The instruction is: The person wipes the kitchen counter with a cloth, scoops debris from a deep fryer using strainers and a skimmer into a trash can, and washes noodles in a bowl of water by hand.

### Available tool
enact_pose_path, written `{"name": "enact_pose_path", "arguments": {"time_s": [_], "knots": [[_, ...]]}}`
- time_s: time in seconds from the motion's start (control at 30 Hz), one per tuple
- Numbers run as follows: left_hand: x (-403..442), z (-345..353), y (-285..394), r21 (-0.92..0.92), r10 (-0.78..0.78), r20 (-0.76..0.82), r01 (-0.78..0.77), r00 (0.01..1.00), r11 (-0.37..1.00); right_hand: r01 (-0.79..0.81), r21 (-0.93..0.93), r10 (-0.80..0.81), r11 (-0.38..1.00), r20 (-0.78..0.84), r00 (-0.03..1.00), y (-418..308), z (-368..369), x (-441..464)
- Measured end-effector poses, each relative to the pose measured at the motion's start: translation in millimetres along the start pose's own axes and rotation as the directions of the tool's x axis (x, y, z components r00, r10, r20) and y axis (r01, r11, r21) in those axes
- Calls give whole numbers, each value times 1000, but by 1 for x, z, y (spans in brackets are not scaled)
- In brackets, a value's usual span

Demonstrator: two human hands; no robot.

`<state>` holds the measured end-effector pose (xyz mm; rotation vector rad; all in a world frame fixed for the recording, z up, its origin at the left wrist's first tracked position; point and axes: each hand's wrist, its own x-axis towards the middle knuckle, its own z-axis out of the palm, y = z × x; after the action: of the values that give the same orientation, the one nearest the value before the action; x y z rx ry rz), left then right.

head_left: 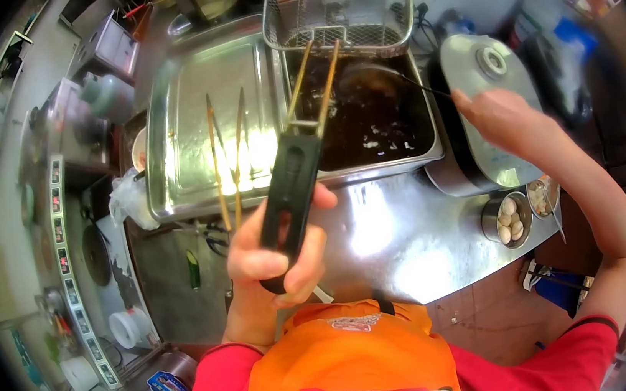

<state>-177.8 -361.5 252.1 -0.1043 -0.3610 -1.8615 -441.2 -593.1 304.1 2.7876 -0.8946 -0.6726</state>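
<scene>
Basket [340,26] grip comes first, black and tilted in the middle of the frame, the left hand [277,253] closed around it; two metal rods run up from it to the wire mesh at the top. Below are an orange apron [354,349] and red sleeves.

The steel counter [380,242] shines beyond the apron. Left of the left hand, a cut piece of cucumber [194,269] lies near some scissors [215,240]. At right, near the counter's edge, a metal pot [492,225] holds pale, egg-like pieces, with a small bowl [544,198] just beside it, a utensil in it.

Farther up, two sticks [240,157] lie across a shallow steel tray [182,133], a white plastic bag [130,199] at its left side. Right of the tray is a vat [436,131] of dark liquid. The right hand [500,120] grips a thin-handled tool [424,88] between its fingers, the far end blurred over or in the liquid. Under that arm stands a lidded cooker [514,165].

At the top, the basket's mesh is above the vat's far edge; whether it touches the vat, I cannot tell. Metal bowls [220,1] sit upper left of it.
</scene>
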Motion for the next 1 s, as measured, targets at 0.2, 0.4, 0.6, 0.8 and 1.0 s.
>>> {"name": "enact_pose_path", "arguments": {"time_s": [0.2, 0.4, 0.6, 0.8, 1.0], "knots": [[0, -5, -3, 6, 15, 38, -15, 999, 1000, 43, 28, -47, 999, 186, 981, -7, -10, -15], [-5, 0, -4, 20, 33, 14, -33, 999, 999, -236, 459, -34, 857, 507, 861, -8, -11, -8], [-11, 4, -3, -8, 26, 12, -26, 1000, 1000, -416, 778, -149, 471, 534, 832, -25, 19, 0], [-7, 7, -10, 62, 36, 10, -37, 999, 997, -455, 887, -139, 74, 461, 876, -26, 47, -25], [-8, 10, -11, 71, 18, 43, -21, 999, 997, -430, 902, -44, 36, 431, 901, -31, 41, -36]]}}
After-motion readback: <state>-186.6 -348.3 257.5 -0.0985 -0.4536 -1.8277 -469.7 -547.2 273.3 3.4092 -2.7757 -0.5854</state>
